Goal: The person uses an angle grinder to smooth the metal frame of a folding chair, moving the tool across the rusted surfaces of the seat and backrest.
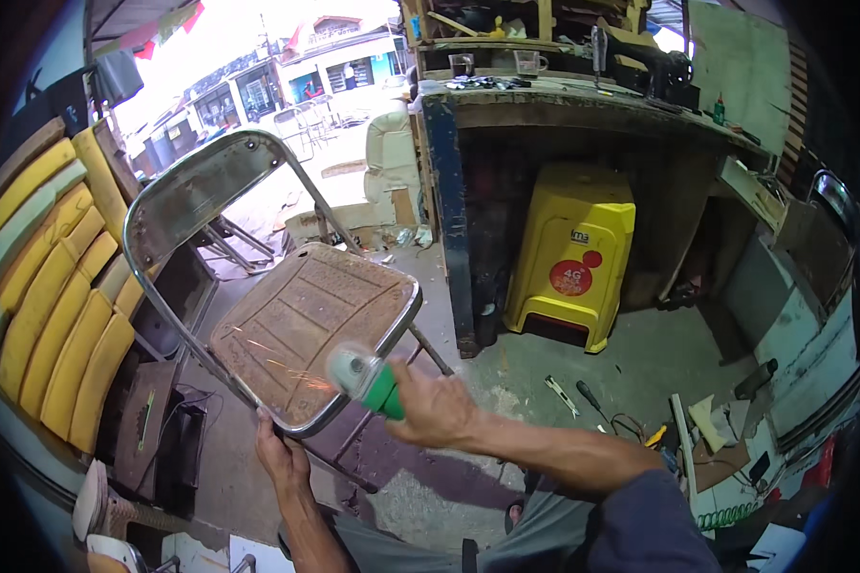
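The right hand [440, 411] is closed around the green body of a grinder [382, 390], its wrist and forearm reaching in from the right. The left hand [284, 451] grips the frame of a metal chair [315, 315] at the near left corner of the seat; some of its fingers are hidden. The grinder's head, slightly blurred, is at the near right part of the seat, and orange sparks [291, 371] fly leftward from it across the rusty brown surface. Whether the disc touches the seat or the rim cannot be made out. The chair stands in front of the person, its backrest on the far left side, its bright tubing worn.

Below are the person's grey trousers [545, 525] and, at the right, a dark sleeve [655, 525]. On the floor [492, 368] right of the chair lie a screwdriver [591, 395] and, just beside it, a slim metal tool. A coiled green hose [726, 517] lies farther right.

Beyond the chair, a yellow stool [583, 244] stands beneath a cluttered tabletop [564, 95] that carries a clear mug [528, 63] and a small green bottle [719, 110]. Yellow cushions [62, 315] are stacked at the left. Farther off, a pale armchair [392, 162] stands near the bright street.
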Available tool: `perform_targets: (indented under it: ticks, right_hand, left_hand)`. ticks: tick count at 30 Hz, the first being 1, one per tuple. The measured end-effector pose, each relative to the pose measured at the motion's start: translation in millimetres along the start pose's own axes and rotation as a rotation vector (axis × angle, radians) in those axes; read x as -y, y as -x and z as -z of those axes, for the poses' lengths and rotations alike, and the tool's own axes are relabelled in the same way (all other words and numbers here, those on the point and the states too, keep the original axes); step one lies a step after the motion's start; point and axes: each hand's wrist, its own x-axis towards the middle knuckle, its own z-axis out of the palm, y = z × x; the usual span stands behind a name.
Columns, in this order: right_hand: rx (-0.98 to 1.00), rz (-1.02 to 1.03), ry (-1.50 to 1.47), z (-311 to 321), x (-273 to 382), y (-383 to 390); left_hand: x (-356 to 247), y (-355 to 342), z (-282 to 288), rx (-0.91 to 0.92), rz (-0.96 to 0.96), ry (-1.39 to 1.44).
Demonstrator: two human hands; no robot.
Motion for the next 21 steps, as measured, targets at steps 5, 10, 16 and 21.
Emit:
perform_targets:
  ticks: [5, 10, 16, 21]
  right_hand:
    - [0.031, 0.059, -0.05, -18, 17, 7]
    - [-0.098, -0.015, -0.007, -11, -8, 3]
    - [-0.147, -0.24, -0.039, 16, -72, -19]
    - [-0.299, -0.418, -0.014, 27, -113, -40]
  left_hand:
    - [2, -4, 6, 0.058, 0.019, -0.008]
    - [-2, -4, 12, 0.035, 0.035, -0.016]
    - [-2, 9, -12, 0.044, 0.024, -0.08]
    - [1, 5, -8, 0.01, 0.003, -0.092]
